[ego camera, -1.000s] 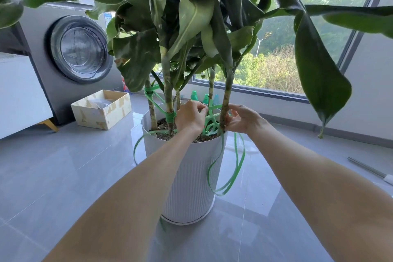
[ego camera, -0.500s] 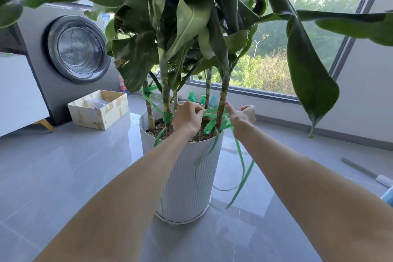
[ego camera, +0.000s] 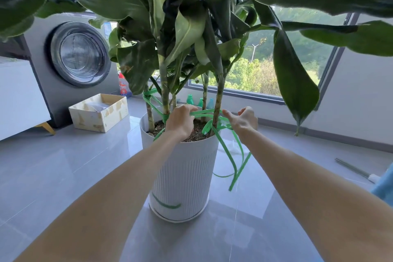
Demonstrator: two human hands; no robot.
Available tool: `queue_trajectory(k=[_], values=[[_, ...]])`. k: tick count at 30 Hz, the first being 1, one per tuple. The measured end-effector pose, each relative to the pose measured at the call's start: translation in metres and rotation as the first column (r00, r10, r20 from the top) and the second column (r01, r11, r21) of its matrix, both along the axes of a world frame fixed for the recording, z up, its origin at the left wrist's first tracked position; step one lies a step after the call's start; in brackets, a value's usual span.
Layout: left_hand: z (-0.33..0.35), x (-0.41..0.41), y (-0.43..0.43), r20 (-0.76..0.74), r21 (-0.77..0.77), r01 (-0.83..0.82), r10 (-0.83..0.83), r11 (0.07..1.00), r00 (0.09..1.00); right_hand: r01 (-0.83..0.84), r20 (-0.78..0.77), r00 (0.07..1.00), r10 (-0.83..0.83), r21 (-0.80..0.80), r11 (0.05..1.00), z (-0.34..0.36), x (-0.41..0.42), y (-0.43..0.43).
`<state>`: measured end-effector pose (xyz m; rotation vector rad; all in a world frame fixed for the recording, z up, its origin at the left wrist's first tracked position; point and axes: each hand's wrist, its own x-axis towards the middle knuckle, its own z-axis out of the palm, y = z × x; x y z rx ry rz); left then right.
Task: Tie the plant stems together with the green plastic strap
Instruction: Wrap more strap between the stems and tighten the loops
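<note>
A washing machine (ego camera: 78, 53) and an open cardboard box (ego camera: 100, 116) stand at my far left, with bare floor (ego camera: 63, 176) between them and the white ribbed pot (ego camera: 185, 176). The green plastic strap (ego camera: 204, 112) wraps around the plant stems (ego camera: 164, 95) on the left, then crosses above the soil to the right stem. My left grip (ego camera: 180, 122) is curled around the strap just inside the pot's rim. My right grip (ego camera: 242, 120) pinches it beside the right stem, past the rim. Loose ends hang over the pot's right edge. Farther right, a rod (ego camera: 353, 169) lies on the floor.
</note>
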<state>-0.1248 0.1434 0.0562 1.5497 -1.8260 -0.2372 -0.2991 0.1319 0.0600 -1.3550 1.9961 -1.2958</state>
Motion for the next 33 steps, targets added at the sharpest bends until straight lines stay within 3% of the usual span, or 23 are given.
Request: queue_trajectory(k=[9, 13, 19, 25, 27, 29, 31, 33], values=[[0.014, 0.017, 0.018, 0.041, 0.065, 0.061, -0.064, 0.996, 0.997, -0.107, -0.188, 0.976, 0.112, 0.038, 0.994, 0.004, 0.007, 0.019], [0.018, 0.026, 0.026, -0.02, 0.115, 0.073, -0.071, 0.991, 0.997, -0.193, -0.342, 0.908, 0.242, 0.17, 0.966, 0.003, 0.01, 0.031], [0.019, 0.037, 0.037, -0.073, 0.161, 0.08, -0.069, 0.984, 0.995, -0.201, -0.3, 0.906, 0.298, 0.315, 0.928, 0.006, 0.007, 0.041], [0.017, 0.05, 0.046, -0.114, 0.2, 0.058, -0.036, 0.978, 0.993, -0.035, -0.636, 0.75, 0.182, 0.236, 0.971, 0.012, 0.004, 0.062], [0.015, 0.054, 0.05, -0.129, 0.206, 0.047, -0.021, 0.977, 0.991, -0.056, -0.562, 0.804, 0.194, 0.253, 0.966, 0.013, 0.004, 0.066], [0.015, 0.058, 0.053, -0.135, 0.208, 0.04, -0.012, 0.977, 0.991, -0.223, -0.257, 0.915, 0.31, 0.317, 0.922, 0.012, 0.001, 0.07], [0.015, 0.06, 0.055, -0.14, 0.218, 0.038, -0.008, 0.975, 0.99, -0.399, 0.024, 0.905, 0.425, 0.398, 0.826, 0.015, 0.001, 0.08], [0.016, 0.061, 0.058, -0.155, 0.222, 0.035, -0.001, 0.974, 0.988, -0.476, 0.043, 0.854, 0.518, 0.469, 0.744, 0.016, 0.002, 0.087]])
